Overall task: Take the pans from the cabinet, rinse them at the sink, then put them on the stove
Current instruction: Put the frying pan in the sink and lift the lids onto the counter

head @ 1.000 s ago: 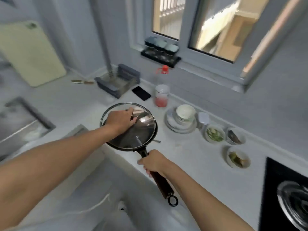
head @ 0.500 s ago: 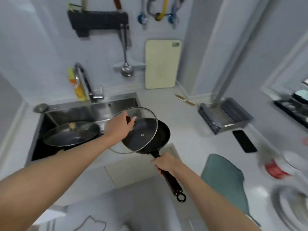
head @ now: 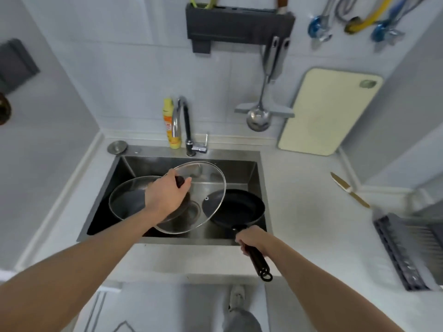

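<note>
My right hand (head: 253,238) grips the dark handle of a black frying pan (head: 237,207), held over the right side of the steel sink (head: 143,161). My left hand (head: 166,195) grips the black knob of a glass lid (head: 206,188), lifted off the pan and tilted above the middle of the sink. A second pan with its own glass lid (head: 129,197) lies in the sink's left half, partly hidden by my left hand. The chrome tap (head: 183,123) stands behind the sink.
A yellow soap bottle (head: 171,123) stands beside the tap. A cream cutting board (head: 328,111) leans on the wall at right, with a ladle (head: 260,116) hanging next to it. A knife (head: 348,189) and a grey dish rack (head: 407,252) sit on the right counter.
I turned from the counter to the sink, carrying pan and lid there. My left hand lifted the lid off the pan and moved it left over the basin.
</note>
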Tool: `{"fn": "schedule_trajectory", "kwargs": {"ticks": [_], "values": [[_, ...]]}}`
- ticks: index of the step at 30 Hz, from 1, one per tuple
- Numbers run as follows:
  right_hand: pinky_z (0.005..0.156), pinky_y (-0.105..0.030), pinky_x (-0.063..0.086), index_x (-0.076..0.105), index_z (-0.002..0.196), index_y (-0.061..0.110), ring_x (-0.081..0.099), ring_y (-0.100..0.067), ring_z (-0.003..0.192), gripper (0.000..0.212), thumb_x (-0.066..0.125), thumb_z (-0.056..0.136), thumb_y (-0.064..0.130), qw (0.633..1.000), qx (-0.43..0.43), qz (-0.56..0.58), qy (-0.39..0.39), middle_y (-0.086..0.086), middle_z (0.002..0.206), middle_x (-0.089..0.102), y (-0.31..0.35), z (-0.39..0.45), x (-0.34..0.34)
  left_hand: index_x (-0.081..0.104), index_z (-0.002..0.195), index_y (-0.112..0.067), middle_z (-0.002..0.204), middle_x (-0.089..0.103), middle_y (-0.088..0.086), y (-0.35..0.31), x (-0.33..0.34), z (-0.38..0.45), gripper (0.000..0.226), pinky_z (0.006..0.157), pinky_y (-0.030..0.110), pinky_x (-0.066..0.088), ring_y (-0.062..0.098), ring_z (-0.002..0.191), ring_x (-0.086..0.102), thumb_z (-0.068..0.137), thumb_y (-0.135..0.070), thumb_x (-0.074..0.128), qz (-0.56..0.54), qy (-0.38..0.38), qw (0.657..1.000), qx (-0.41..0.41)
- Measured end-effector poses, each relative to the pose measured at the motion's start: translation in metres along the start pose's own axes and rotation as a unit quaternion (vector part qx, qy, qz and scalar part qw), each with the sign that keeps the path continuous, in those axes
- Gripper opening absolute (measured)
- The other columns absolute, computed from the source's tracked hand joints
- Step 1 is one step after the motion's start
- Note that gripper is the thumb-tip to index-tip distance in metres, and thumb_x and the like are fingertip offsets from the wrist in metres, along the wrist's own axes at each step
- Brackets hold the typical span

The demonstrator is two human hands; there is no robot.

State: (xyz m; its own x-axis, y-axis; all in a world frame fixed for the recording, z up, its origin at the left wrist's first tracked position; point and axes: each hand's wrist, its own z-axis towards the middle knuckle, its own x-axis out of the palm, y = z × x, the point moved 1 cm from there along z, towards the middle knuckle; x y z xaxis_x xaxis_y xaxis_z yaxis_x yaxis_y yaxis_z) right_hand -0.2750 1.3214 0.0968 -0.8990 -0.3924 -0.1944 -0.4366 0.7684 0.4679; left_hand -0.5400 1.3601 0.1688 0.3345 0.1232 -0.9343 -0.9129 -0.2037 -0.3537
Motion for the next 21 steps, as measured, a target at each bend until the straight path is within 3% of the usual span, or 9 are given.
{"fn": "schedule_trajectory", "kwargs": {"ticks": [3, 9, 14, 17, 19, 21], "values": [[0.050, -0.028, 0.047, 0.055, 0.084, 0.002, 0.052, -0.019, 0.047, 0.007, 0.060, 0.088, 0.003, 1.000, 0.001, -0.021, 0.016, -0.011, 0.061, 0.053, 0.018, 0.044, -0.009, 0.045, 0.090, -0.030, 0.071, 0.057, -0.008, 0.009, 0.010, 0.025, 0.035, 0.062, 0.031, 0.045, 0.020, 0.069, 0.058, 0.092, -0.065, 0.041, 0.008, -0.007, 0.998, -0.064], [0.044, -0.025, 0.048, 0.053, 0.084, 0.004, 0.056, -0.021, 0.042, 0.025, 0.053, 0.100, 0.023, 0.995, 0.005, -0.099, 0.015, -0.014, 0.063, 0.058, 0.038, 0.122, -0.019, 0.048, 0.094, -0.029, 0.064, 0.057, -0.012, 0.016, 0.026, 0.056, 0.032, 0.059, 0.030, 0.043, 0.016, 0.060, 0.056, 0.093, -0.061, 0.044, 0.032, 0.005, 0.991, -0.133], [0.078, -0.039, 0.058, 0.054, 0.079, 0.010, 0.064, -0.026, 0.065, 0.036, 0.045, 0.102, 0.036, 0.982, -0.020, -0.186, 0.011, -0.010, 0.066, 0.062, 0.035, 0.161, -0.017, 0.046, 0.094, -0.032, 0.066, 0.054, -0.013, 0.008, 0.035, 0.068, 0.031, 0.061, 0.030, 0.042, 0.015, 0.063, 0.054, 0.092, -0.063, 0.044, 0.045, 0.025, 0.987, -0.155], [0.091, -0.042, 0.056, 0.051, 0.078, 0.012, 0.068, -0.031, 0.088, 0.034, 0.045, 0.102, 0.034, 0.972, -0.027, -0.232, 0.019, -0.011, 0.082, 0.064, 0.031, 0.178, -0.017, 0.045, 0.091, -0.031, 0.066, 0.051, -0.013, 0.005, 0.045, 0.075, 0.030, 0.063, 0.030, 0.043, 0.017, 0.067, 0.055, 0.093, -0.061, 0.044, 0.045, 0.040, 0.988, -0.142], [0.091, -0.040, 0.056, 0.054, 0.083, 0.012, 0.068, -0.030, 0.096, 0.025, 0.046, 0.101, 0.028, 0.962, -0.019, -0.272, 0.023, -0.013, 0.097, 0.068, 0.028, 0.186, -0.017, 0.045, 0.092, -0.031, 0.073, 0.058, -0.008, 0.003, 0.052, 0.080, 0.034, 0.068, 0.034, 0.050, 0.020, 0.075, 0.059, 0.091, -0.065, 0.042, 0.048, 0.054, 0.988, -0.138], [0.085, -0.036, 0.055, 0.054, 0.082, 0.013, 0.067, -0.029, 0.097, 0.021, 0.044, 0.099, 0.020, 0.958, -0.006, -0.286, 0.025, -0.013, 0.098, 0.068, 0.025, 0.191, -0.016, 0.045, 0.094, -0.031, 0.080, 0.061, -0.007, 0.001, 0.059, 0.084, 0.037, 0.074, 0.038, 0.053, 0.022, 0.080, 0.061, 0.090, -0.066, 0.039, 0.049, 0.065, 0.988, -0.130]]}}
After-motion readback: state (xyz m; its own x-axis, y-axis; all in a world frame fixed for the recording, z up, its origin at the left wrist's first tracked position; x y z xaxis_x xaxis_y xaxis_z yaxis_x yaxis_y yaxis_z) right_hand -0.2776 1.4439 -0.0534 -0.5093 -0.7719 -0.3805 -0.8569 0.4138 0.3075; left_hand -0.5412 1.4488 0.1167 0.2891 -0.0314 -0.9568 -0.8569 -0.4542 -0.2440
